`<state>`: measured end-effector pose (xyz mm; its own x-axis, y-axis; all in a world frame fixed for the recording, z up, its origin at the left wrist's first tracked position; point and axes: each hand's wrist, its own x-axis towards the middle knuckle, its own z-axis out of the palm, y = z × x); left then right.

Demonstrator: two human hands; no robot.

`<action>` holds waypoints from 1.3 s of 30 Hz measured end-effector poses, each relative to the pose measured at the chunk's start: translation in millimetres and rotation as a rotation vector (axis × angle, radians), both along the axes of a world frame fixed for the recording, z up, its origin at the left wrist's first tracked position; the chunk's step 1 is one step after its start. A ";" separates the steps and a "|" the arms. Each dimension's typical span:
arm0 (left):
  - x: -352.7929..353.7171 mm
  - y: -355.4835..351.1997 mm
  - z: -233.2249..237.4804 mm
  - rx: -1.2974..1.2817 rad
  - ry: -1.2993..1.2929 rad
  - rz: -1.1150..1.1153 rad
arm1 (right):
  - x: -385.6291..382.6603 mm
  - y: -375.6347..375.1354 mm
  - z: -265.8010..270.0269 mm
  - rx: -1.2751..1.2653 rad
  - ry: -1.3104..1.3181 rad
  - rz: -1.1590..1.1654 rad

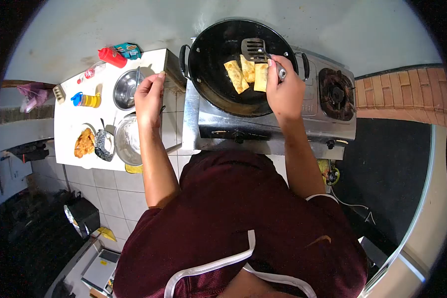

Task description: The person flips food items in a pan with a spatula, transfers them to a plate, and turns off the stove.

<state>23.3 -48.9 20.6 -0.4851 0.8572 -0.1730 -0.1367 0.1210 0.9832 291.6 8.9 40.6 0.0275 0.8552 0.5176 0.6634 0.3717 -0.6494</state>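
Observation:
My right hand (286,97) grips the handle of a slotted spatula (254,48), whose metal blade is over the black wok (218,102). Three golden, flat rectangular fried rolls lie in the wok: a left roll (236,77), a middle roll (248,68) and a right roll (260,78) partly behind my right hand. My left hand (150,102) is raised between the wok and the white table, thumb and fingers pinched together. A tiny yellowish bit shows at its fingertips, too small to name. A steel bowl (124,92) is just left of this hand.
The wok sits on a steel gas stove (218,124) with a second burner (336,94) at right. On the white table (67,124) are a larger metal bowl (126,144), a plate of fried food (85,143), a yellow-and-blue bottle (87,100) and a red bottle (112,57).

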 end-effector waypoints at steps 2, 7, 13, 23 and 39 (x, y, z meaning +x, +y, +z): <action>-0.9 0.1 -1.0 -0.001 0.008 -0.008 | -2.6 2.9 -0.3 0.052 -0.015 -0.015; 0.9 0.8 -0.1 0.004 -0.007 -0.001 | -9.8 1.5 8.3 0.022 0.038 0.012; -2.1 0.0 -0.4 0.017 0.001 -0.011 | -13.4 -5.6 4.7 -0.030 0.004 0.065; -6.4 9.4 -2.2 0.008 -0.011 -0.037 | -22.3 6.7 5.8 0.065 -0.165 0.031; -26.4 23.6 -4.4 0.005 -0.067 -0.081 | -29.9 28.6 13.8 -0.015 -0.165 -0.023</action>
<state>-3.1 -25.3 16.2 -0.4014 0.8942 -0.1983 -0.1924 0.1294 0.9727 261.7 37.5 54.3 -0.0374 0.8630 0.5039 0.7699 0.3463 -0.5360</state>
